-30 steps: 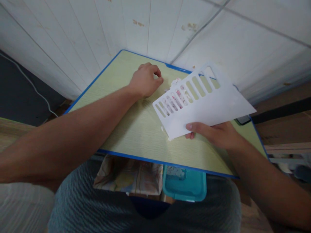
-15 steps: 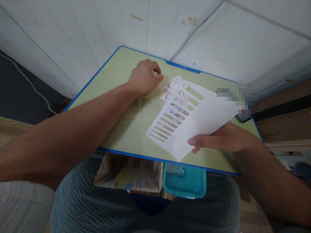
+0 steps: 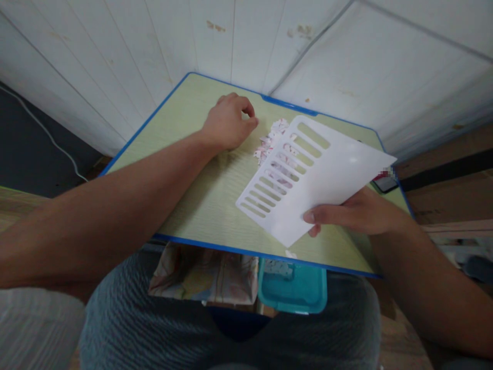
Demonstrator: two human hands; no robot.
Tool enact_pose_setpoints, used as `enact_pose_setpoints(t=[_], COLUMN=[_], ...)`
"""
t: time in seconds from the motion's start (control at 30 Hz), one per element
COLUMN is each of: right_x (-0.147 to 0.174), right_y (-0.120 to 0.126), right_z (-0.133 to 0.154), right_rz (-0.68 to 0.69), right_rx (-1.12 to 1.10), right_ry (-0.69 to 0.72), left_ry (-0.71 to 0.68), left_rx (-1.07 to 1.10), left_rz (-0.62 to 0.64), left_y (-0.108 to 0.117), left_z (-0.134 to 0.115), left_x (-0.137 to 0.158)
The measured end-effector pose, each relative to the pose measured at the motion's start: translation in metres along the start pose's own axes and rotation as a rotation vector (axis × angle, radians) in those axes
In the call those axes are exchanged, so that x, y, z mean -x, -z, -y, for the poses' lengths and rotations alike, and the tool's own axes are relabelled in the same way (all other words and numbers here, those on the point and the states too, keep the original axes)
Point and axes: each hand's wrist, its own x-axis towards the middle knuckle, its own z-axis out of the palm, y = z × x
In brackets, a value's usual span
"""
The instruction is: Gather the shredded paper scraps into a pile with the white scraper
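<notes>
1. Rests left hand [image 3: 230, 122] on pale green table [image 3: 215, 218], with fingers curled inward; cannot tell about fingertip contact.
2. Shows patterned paper scraps [image 3: 265, 148] near that hand, partly behind slots.
3. Holds slotted white sheet [image 3: 323, 172] over table and scraps.
4. Pinches its near edge in right hand [image 3: 354, 213], with thumb on top.
5. Shows dark-edged device [image 3: 386, 185] near table's right edge.
</notes>
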Motion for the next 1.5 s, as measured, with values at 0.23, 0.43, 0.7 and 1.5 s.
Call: enact_pose_setpoints(t=[0.23,0.43,0.7,1.5], right_x=[0.0,0.001,-0.001,-0.011], right_y=[-0.002,-0.003,0.0,-0.001], right_z=[-0.002,-0.003,-0.007,-0.019], right_rz=[0.051,0.088,0.064,-0.553], right_rx=[-0.056,-0.121,-0.103,0.203], right_ry=[-0.015,0.0,-0.032,0.118], left_ry=[-0.003,0.015,0.006,-0.034], left_rx=[0.021,-0.002,0.042,0.006], left_rz=[-0.013,0.008,0.015,-0.011], left_y=[-0.002,-0.001,0.0,-0.005], left_z=[0.002,-0.001,0.0,0.008], left_x=[-0.001,0.0,0.0,0.0])
